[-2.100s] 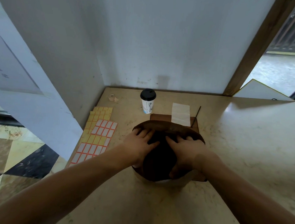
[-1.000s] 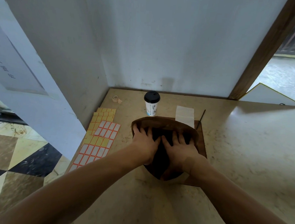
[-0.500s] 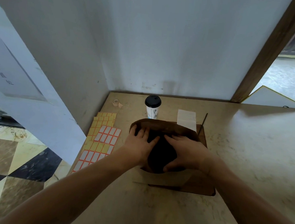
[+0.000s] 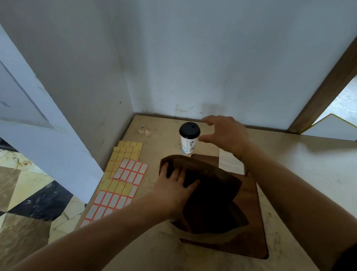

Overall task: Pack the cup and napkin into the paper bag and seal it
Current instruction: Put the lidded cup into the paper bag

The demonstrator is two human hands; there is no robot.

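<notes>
A brown paper bag [image 4: 212, 190] stands open on a dark brown mat [image 4: 253, 230] in the middle of the table. My left hand [image 4: 173, 186] holds the bag's left rim, fingers reaching inside the mouth. A white paper cup [image 4: 189, 140] with a black lid stands upright behind the bag. My right hand [image 4: 226, 135] hovers just right of the cup with fingers and thumb spread wide, not touching it. A white napkin [image 4: 230, 163] lies flat behind the bag, partly hidden under my right wrist.
Sheets of yellow and orange-bordered labels [image 4: 120, 180] lie along the table's left edge. A small tape roll [image 4: 142, 129] sits in the back left corner. White walls close the back and left; a wooden post [image 4: 327, 82] rises at the right.
My right hand left the bag's mouth and moved up and back to the cup. The left hand stayed on the bag's rim. The camera tilted slightly.
</notes>
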